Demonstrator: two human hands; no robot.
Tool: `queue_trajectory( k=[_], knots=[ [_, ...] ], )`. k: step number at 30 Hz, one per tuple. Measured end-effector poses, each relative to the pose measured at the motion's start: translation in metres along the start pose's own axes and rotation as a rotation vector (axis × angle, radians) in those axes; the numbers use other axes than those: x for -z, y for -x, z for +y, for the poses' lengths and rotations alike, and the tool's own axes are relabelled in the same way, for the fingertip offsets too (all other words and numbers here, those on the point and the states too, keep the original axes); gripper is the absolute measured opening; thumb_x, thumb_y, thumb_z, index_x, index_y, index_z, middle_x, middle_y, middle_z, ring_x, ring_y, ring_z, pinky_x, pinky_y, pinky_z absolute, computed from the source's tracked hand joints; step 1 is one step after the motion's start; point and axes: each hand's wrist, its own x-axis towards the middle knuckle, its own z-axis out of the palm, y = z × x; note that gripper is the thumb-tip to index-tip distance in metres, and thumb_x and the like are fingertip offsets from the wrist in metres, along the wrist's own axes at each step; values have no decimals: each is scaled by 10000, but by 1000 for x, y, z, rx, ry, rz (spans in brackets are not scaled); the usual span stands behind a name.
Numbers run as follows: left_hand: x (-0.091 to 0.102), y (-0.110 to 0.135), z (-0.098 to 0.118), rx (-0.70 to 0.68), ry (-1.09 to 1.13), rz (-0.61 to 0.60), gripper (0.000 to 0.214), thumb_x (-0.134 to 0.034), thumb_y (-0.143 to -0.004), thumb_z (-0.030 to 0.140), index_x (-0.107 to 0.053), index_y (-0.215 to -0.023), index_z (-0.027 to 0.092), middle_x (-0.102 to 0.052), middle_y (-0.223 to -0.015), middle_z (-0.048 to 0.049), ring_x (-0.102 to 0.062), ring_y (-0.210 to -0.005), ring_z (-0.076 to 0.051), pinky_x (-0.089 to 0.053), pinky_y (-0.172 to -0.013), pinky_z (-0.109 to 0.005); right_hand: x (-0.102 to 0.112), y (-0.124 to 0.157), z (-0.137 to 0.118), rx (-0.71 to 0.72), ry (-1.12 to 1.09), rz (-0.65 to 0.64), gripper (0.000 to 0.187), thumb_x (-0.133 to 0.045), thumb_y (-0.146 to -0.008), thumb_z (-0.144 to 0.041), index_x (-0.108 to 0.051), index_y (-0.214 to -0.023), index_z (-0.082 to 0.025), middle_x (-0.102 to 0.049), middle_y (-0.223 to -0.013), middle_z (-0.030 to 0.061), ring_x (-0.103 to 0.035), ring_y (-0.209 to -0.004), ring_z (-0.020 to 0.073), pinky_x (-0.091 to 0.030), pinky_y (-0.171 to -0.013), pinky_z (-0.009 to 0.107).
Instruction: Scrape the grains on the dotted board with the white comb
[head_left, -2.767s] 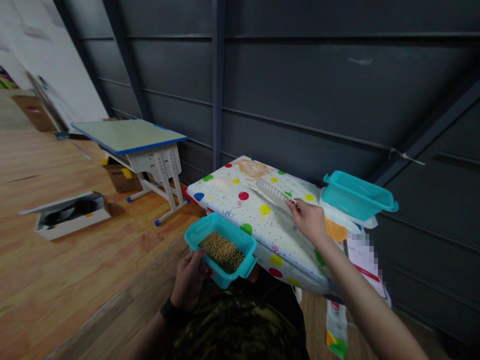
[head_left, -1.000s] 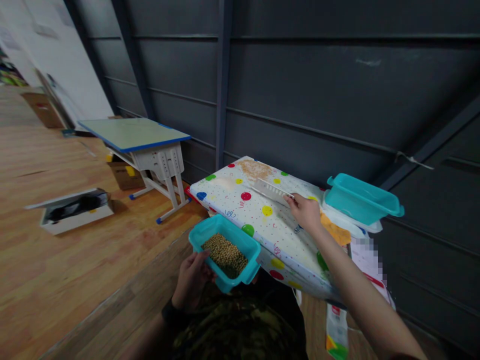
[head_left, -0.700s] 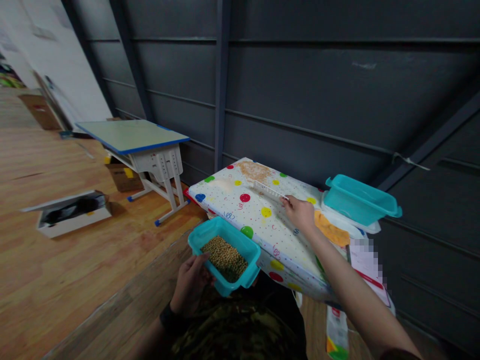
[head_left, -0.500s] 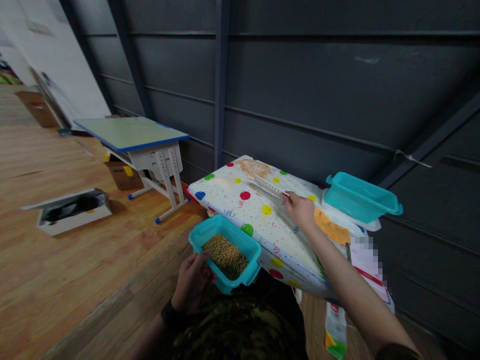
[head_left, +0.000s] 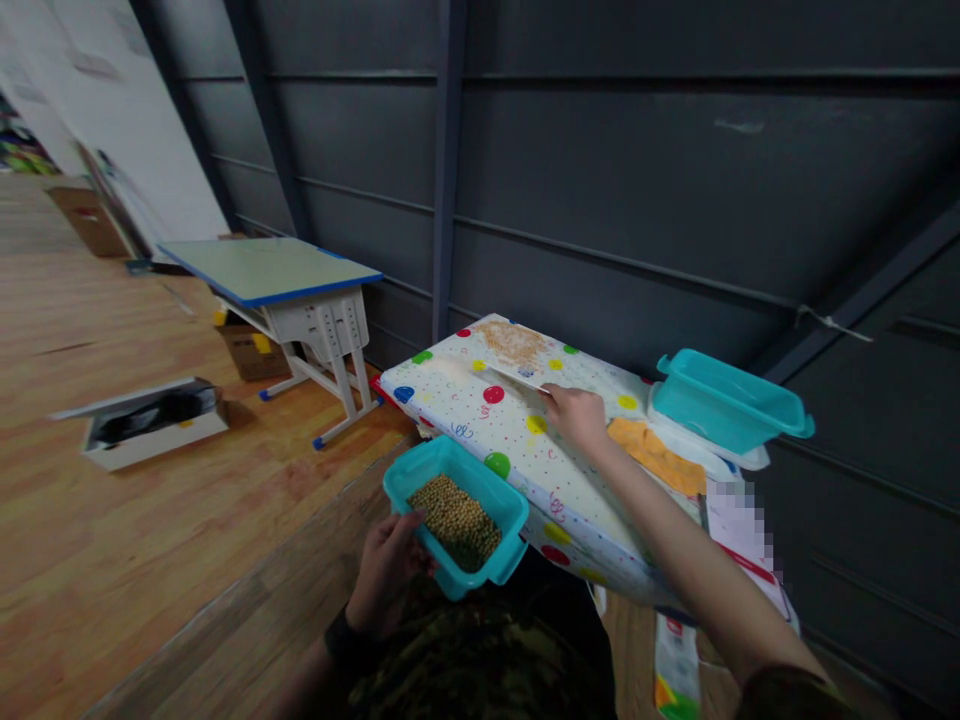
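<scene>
My left hand grips the near left rim of a teal plastic bin, held beside the table's front edge. Yellowish soybeans lie in the bin, with smaller green beans at its near end. My right hand is closed on one end of a thin white strip, perhaps a ruler, seen nearly edge-on over the tabletop. Just beyond the strip, pale tan grains are spread on the balloon-print tablecloth. A whitish patch, maybe fine grains, lies left of the strip.
At the table's right stand a second teal bin on a white lid, an orange cloth and a clipboard. A dark panelled wall rises behind. Leftward are a desk and an open white box on the floor.
My right hand has moved a little left with the strip, which has tilted from showing its flat face to nearly edge-on. The bin in my left hand stays almost where it was.
</scene>
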Motion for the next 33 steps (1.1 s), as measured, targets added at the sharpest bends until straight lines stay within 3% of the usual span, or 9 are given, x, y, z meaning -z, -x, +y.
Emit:
queue_trajectory(
  k=[6, 17, 21, 28, 33],
  knots=[
    [-1, 0, -2, 1, 33, -7, 651, -1073, -408, 643, -630, -599, 206, -595, -451, 44, -569, -376, -156, -439, -358, -268, 9, 12, -1, 10, -44, 63, 452, -441, -1129, -396, -828, -1328, -274, -878, -1046, 86, -790, -880, 248, -408, -699, 302],
    [-2, 1, -4, 5, 26, -13, 650, -1064, -454, 631, -579, -573, 215, -557, -453, 64, -574, -389, -149, -462, -370, -262, -2, 34, 9, 38, -134, 151, 385, -511, -1098, -345, -850, -1257, -255, -876, -985, 85, -774, -829, 225, -405, -687, 288],
    [-2, 2, -5, 20, 24, -23, 628, -1059, -468, 627, -622, -627, 205, -594, -478, 57, -577, -391, -144, -463, -372, -257, -2, 41, 12, -15, -65, 132, 375, -527, -1100, -341, -862, -1228, -232, -869, -919, 99, -772, -789, 230, -375, -650, 289],
    [-2, 1, -10, 31, 22, -52, 620, -1048, -481, 631, -623, -632, 205, -605, -480, 48, -585, -389, -146, -462, -365, -255, -6, 55, 17, 19, -94, 180, 394, -512, -1097, -343, -855, -1241, -214, -867, -918, 106, -769, -765, 216, -383, -646, 282],
    [-2, 3, -11, 36, 2, -38, 613, -1050, -489, 624, -621, -622, 208, -595, -470, 44, -567, -385, -143, -464, -371, -265, -4, 57, 20, 2, -78, 119, 371, -529, -1085, -333, -860, -1215, -227, -866, -899, 96, -773, -763, 217, -390, -650, 278]
  ],
)
